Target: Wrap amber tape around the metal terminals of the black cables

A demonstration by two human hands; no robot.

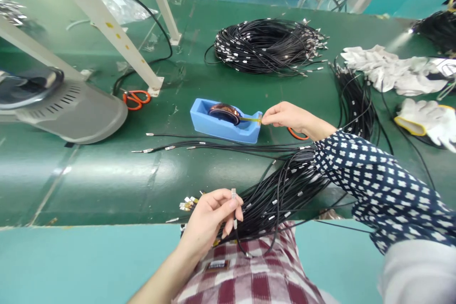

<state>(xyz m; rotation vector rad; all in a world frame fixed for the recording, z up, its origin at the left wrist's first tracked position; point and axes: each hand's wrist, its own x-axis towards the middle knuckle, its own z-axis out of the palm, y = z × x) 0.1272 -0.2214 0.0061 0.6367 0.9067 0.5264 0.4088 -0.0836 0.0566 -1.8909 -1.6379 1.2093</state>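
Near the table's front edge, my left hand (217, 211) pinches a black cable by its metal plug (233, 193), which points up. Farther out, my right hand (285, 116) has thumb and fingers closed on the end of an amber tape (251, 119) at the cutting edge of a blue tape dispenser (224, 132). The tape runs back to a dark brown roll (225, 113) inside the dispenser. A thick bundle of black cables (285, 190) lies beneath my right forearm and reaches my lap. Several cable ends with silvery plugs (147, 150) stretch left in front of the dispenser.
A coiled heap of black cables (267, 45) sits at the back, with another bunch (354, 99) right. White gloves (392, 69) lie at the right. Orange-handled scissors (136, 99) rest beside a white post (117, 33) and a grey machine (74, 109) at left.
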